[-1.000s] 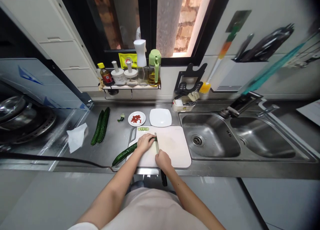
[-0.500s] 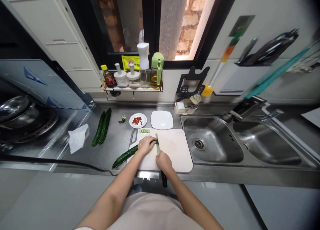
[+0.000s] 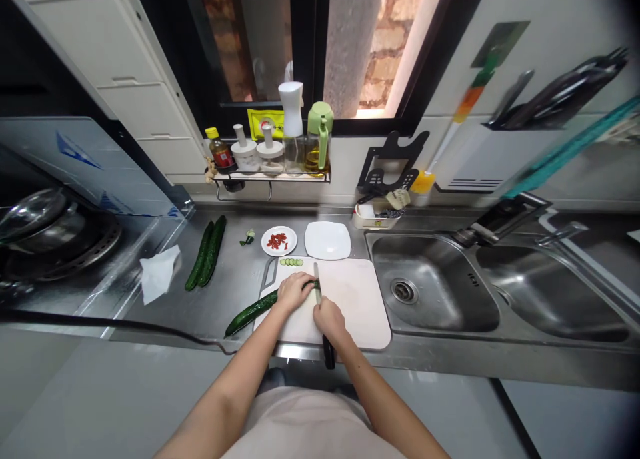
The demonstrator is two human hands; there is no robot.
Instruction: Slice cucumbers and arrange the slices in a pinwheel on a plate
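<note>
A long green cucumber (image 3: 253,312) lies slantwise on the white cutting board (image 3: 355,306), its lower end reaching past the board's left edge. My left hand (image 3: 295,292) is closed over the cucumber near its right end. In my right hand (image 3: 330,318) is a knife (image 3: 329,354); the fingers wrap its black handle, and its blade stands against the cucumber's right end, just beside my left fingertips. Several thin cucumber slices (image 3: 291,262) lie in a row at the board's top left.
Behind the board stand a plate of red pieces (image 3: 279,241) and a white square plate (image 3: 327,240). Two whole cucumbers (image 3: 206,252), green scraps (image 3: 247,238) and a white paper towel (image 3: 160,272) lie leftward. A double sink (image 3: 435,282) is on the right; a condiment rack (image 3: 270,177) hangs behind.
The view has shifted slightly, so the scene sits a little differently in the picture. Both hands keep nearly the same place on the cucumber and knife.
</note>
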